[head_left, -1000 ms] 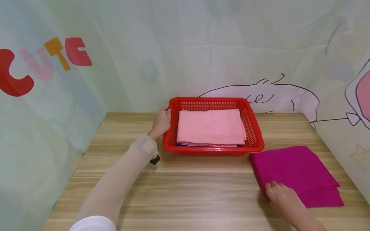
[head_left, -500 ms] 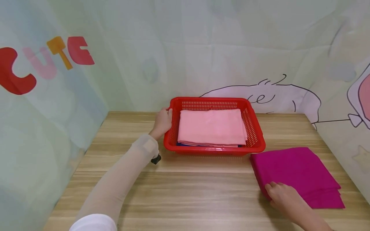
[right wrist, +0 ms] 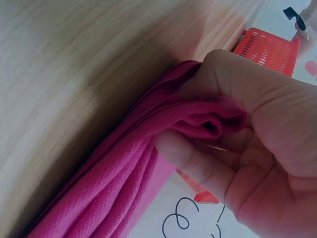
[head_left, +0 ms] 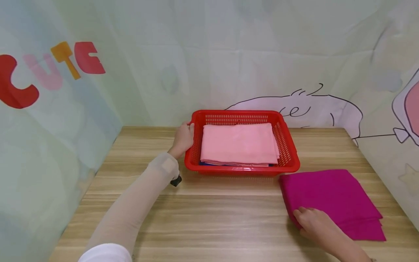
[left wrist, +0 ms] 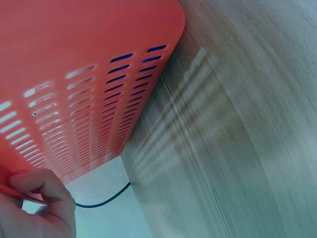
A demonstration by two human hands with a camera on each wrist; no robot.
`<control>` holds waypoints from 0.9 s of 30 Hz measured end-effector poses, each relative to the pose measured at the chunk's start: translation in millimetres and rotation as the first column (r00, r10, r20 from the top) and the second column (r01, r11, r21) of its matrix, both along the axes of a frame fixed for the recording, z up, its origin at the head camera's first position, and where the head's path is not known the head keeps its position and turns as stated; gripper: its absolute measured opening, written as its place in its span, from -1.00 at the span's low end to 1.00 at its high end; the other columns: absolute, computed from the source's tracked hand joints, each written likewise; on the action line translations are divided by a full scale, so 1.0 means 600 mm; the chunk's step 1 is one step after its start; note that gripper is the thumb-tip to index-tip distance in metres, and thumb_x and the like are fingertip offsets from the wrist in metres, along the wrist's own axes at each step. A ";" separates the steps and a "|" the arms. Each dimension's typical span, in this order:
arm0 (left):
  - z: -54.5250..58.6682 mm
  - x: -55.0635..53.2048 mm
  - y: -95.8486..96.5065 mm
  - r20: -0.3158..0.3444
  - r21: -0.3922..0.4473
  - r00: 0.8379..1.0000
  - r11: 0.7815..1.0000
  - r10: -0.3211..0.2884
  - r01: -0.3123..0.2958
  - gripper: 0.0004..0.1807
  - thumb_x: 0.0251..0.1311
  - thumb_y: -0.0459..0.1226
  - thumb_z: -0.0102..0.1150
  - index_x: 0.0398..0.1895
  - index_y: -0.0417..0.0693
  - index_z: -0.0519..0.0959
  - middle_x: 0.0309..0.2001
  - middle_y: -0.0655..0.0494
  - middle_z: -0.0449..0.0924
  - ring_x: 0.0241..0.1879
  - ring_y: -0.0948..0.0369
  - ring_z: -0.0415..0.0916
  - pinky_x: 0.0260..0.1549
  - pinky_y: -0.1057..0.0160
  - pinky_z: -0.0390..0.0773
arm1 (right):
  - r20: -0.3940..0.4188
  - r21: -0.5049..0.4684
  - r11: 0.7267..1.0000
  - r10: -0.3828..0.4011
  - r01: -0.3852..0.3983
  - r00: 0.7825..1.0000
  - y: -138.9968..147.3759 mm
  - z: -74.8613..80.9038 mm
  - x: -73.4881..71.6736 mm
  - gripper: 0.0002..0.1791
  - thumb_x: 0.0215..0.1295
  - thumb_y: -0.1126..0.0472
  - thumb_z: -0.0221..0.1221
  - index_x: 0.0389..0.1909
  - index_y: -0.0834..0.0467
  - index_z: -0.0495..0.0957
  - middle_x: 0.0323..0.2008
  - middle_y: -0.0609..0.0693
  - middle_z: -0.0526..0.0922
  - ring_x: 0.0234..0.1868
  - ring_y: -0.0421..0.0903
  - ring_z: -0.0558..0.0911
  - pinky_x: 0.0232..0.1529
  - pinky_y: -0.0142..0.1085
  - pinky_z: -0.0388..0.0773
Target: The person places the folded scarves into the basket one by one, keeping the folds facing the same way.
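Observation:
A red plastic basket (head_left: 242,169) with slotted walls stands at the back of the table. In it lies a folded pink cloth (head_left: 239,143), with a strip of dark blue cloth (head_left: 216,165) showing beneath. My left hand (head_left: 184,137) grips the basket's left rim; the left wrist view shows the thumb and fingers curled round that rim. At the right, a folded magenta cloth (head_left: 330,200) lies on the table, its left edge lifted a little. My right hand (head_left: 315,225) pinches that edge, the layers caught between thumb and fingers in the right wrist view.
The wood-grain table (head_left: 209,218) ends at a printed curtain (head_left: 209,65) behind and on both sides. The magenta cloth's far left corner lies close to the basket's front right corner. A dark cable (left wrist: 104,202) appears past the basket in the left wrist view.
The right hand and the magenta cloth have shifted slightly left and toward me. The left hand keeps its grip on the basket, which stays in place.

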State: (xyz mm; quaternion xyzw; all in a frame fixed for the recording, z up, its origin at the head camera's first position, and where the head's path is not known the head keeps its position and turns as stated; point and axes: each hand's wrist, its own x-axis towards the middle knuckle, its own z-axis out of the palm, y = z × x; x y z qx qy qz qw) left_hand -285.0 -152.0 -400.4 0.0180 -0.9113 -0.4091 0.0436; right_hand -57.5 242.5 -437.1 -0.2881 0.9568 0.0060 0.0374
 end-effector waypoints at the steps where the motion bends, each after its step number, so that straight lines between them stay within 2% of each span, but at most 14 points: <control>1: 0.000 0.000 0.000 -0.001 -0.001 1.000 1.000 0.001 -0.001 -0.52 0.60 -0.17 -0.26 0.31 -0.42 0.30 -0.16 -0.27 0.56 -0.25 -0.05 0.64 -0.26 0.07 0.71 | 0.009 -0.001 1.000 -0.001 0.001 1.000 -0.002 0.001 0.000 -0.70 -0.13 0.43 0.45 -0.52 0.17 0.47 -0.60 -0.08 0.36 -0.64 -0.14 0.37 -0.65 -0.26 0.49; 8: -0.002 -0.001 -0.003 -0.012 0.005 1.000 1.000 -0.005 0.005 -0.52 0.60 -0.18 -0.27 0.30 -0.43 0.31 -0.20 -0.26 0.56 -0.29 -0.04 0.63 -0.30 0.08 0.71 | 0.007 -0.020 1.000 0.017 -0.017 1.000 -0.011 0.000 0.002 -0.73 -0.13 0.47 0.41 -0.52 0.19 0.49 -0.61 -0.07 0.37 -0.64 -0.13 0.36 -0.65 -0.25 0.49; 17: -0.002 -0.001 -0.003 0.012 0.018 1.000 1.000 -0.005 0.005 -0.51 0.61 -0.15 -0.28 0.32 -0.40 0.29 -0.18 -0.24 0.54 -0.29 -0.03 0.63 -0.30 0.09 0.71 | 0.014 -0.012 1.000 0.018 -0.018 1.000 -0.025 -0.001 0.004 -0.73 -0.13 0.44 0.45 -0.51 0.21 0.51 -0.61 -0.05 0.39 -0.64 -0.14 0.36 -0.64 -0.26 0.51; 27: -0.002 0.001 -0.001 0.025 0.025 1.000 1.000 -0.008 0.007 -0.50 0.61 -0.14 -0.29 0.33 -0.39 0.28 -0.18 -0.24 0.54 -0.29 -0.02 0.63 -0.31 0.09 0.71 | -0.015 -0.006 0.999 0.038 -0.038 0.999 -0.028 -0.004 0.007 -0.73 -0.13 0.44 0.44 -0.52 0.20 0.51 -0.61 -0.06 0.39 -0.64 -0.13 0.37 -0.64 -0.26 0.50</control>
